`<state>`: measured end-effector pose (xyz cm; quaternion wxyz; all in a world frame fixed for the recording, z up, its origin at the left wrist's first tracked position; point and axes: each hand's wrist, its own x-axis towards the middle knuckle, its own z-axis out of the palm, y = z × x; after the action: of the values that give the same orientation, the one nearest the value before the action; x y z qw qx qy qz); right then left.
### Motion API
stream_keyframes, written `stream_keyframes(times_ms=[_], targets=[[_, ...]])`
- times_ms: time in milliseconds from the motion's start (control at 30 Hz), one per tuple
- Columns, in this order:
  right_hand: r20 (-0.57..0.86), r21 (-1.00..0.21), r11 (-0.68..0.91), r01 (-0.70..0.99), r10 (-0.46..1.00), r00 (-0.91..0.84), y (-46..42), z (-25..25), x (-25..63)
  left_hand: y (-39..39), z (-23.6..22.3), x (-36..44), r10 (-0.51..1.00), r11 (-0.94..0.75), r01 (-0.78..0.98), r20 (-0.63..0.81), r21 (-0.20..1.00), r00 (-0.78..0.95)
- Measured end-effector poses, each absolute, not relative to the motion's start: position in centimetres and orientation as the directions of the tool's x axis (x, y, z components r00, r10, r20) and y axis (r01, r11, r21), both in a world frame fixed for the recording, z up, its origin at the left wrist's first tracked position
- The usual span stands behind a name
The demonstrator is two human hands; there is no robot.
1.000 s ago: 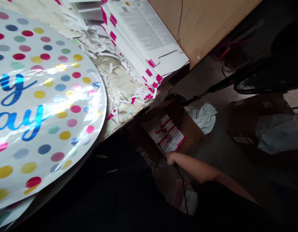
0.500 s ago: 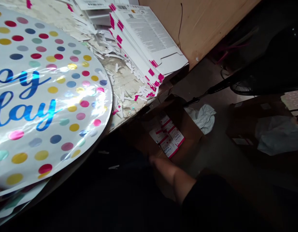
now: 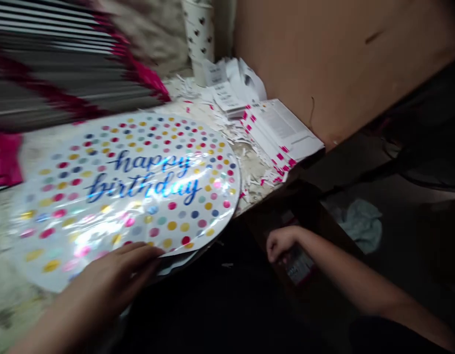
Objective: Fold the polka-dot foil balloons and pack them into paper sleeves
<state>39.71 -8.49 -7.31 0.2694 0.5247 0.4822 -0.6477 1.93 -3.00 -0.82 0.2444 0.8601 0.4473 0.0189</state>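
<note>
The flat, round foil sheet lies face up on the surface, its near edge overhanging the front. Finish: glossy white with bright reflections, printed with red, pink, yellow, blue and pale green dots. Lettering: "happy birthday" in metallic blue script, set on two lines. Further sheet edges show beneath it. The left hand rests at the near edge, fingers on the rim; whether they are clamped on it cannot be told. The right hand is positioned over the cardboard box, fingers curled inward; whether they meet cannot be told. Fine print on the stacked white cartons and marks on the white paper strips are illegible.
</note>
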Motion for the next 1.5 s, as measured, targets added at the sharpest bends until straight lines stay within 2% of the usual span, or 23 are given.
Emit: stream_keyframes(times_ms=[67,100,133,167,233,267,333,367,433,533,633,700,733,800,867,1000,1100,1167,1233,1300,1400,1500], targets=[[-0.828,-0.543,-0.251,0.801,0.315,-0.463,-5.8,-3.8,38.3,-3.4,0.1,2.9,0.751,-0.448,0.778,-0.287,0.441,0.594],[-0.693,-0.667,-0.118,0.736,0.460,-0.555,-4.8,-2.1,36.9,-3.5,0.4,3.4,0.744,-0.433,0.790,-0.322,0.434,0.585],[-0.520,-0.738,0.051,0.673,0.593,-0.615,-4.0,-0.7,34.9,-3.6,0.6,3.7,0.754,-0.419,0.807,-0.335,0.417,0.565],[-0.347,-0.736,0.223,0.639,0.687,-0.639,-3.5,0.4,32.7,-3.7,0.8,4.0,0.764,-0.413,0.820,-0.340,0.395,0.549],[-0.089,-0.567,0.489,0.663,0.763,-0.640,-3.4,1.3,27.7,-4.0,0.9,4.4,0.788,-0.411,0.845,-0.332,0.343,0.518],[-0.042,-0.456,0.572,0.682,0.752,-0.658,-3.6,1.2,25.5,-4.3,1.0,4.5,0.798,-0.411,0.853,-0.324,0.322,0.507],[-0.037,-0.278,0.668,0.690,0.710,-0.703,-4.0,0.2,22.2,-5.0,1.1,4.4,0.809,-0.414,0.861,-0.315,0.295,0.496],[-0.060,-0.234,0.689,0.686,0.694,-0.717,-4.1,-0.4,21.3,-5.5,1.2,4.1,0.807,-0.414,0.866,-0.328,0.280,0.491],[-0.102,-0.234,0.690,0.685,0.683,-0.723,-3.9,-1.3,20.9,-6.3,1.5,2.6,0.808,-0.400,0.888,-0.370,0.227,0.458],[-0.146,-0.405,0.581,0.706,0.721,-0.677,-3.0,-1.4,22.4,-7.2,2.0,-1.6,0.860,-0.333,0.934,-0.367,0.125,0.356],[-0.114,-0.648,0.394,0.652,0.796,-0.595,-2.4,-0.8,24.2,-7.4,2.7,-6.3,0.955,-0.285,0.955,-0.057,0.080,0.290],[-0.064,-0.739,0.329,0.588,0.835,-0.547,-2.4,-0.3,24.6,-7.1,3.0,-7.9,0.929,-0.359,0.928,0.131,0.097,0.346],[-0.029,-0.754,0.334,0.566,0.843,-0.537,-2.6,0.0,24.6,-6.9,3.0,-8.0,0.898,-0.427,0.897,0.172,0.111,0.406],[0.060,-0.737,0.402,0.543,0.840,-0.539,-3.1,0.3,24.1,-6.1,2.3,-7.1,0.825,-0.561,0.817,0.167,0.130,0.540],[0.137,-0.672,0.491,0.555,0.818,-0.558,-3.8,0.1,23.4,-5.5,0.9,-5.4,0.771,-0.635,0.762,0.160,0.124,0.617],[0.167,-0.420,0.620,0.663,0.770,-0.615,-5.0,-1.9,22.7,-4.6,-3.3,-4.6,0.741,-0.668,0.732,0.212,0.135,0.637],[0.139,-0.240,0.586,0.774,0.810,-0.570,-5.2,-3.8,23.8,-4.0,-5.8,-7.1,0.743,-0.665,0.731,0.239,0.153,0.626],[0.133,-0.186,0.505,0.843,0.863,-0.488,-4.8,-4.6,25.3,-3.7,-6.5,-9.0,0.739,-0.671,0.719,0.237,0.179,0.631],[0.153,-0.179,0.441,0.880,0.896,-0.418,-4.2,-5.0,27.1,-3.6,-6.6,-10.5,0.731,-0.682,0.702,0.207,0.203,0.650],[0.197,-0.218,0.471,0.855,0.879,-0.434,-3.2,-5.1,29.0,-3.6,-6.2,-11.1,0.731,-0.683,0.699,0.191,0.213,0.655],[0.231,-0.341,0.598,0.725,0.801,-0.552,-1.5,-5.2,31.5,-3.5,-5.4,-10.5,0.748,-0.662,0.729,0.209,0.173,0.630],[0.153,-0.508,0.588,0.630,0.781,-0.606,0.3,-4.7,33.4,-3.2,-5.1,-9.6,0.703,-0.711,0.692,0.172,0.124,0.690]])
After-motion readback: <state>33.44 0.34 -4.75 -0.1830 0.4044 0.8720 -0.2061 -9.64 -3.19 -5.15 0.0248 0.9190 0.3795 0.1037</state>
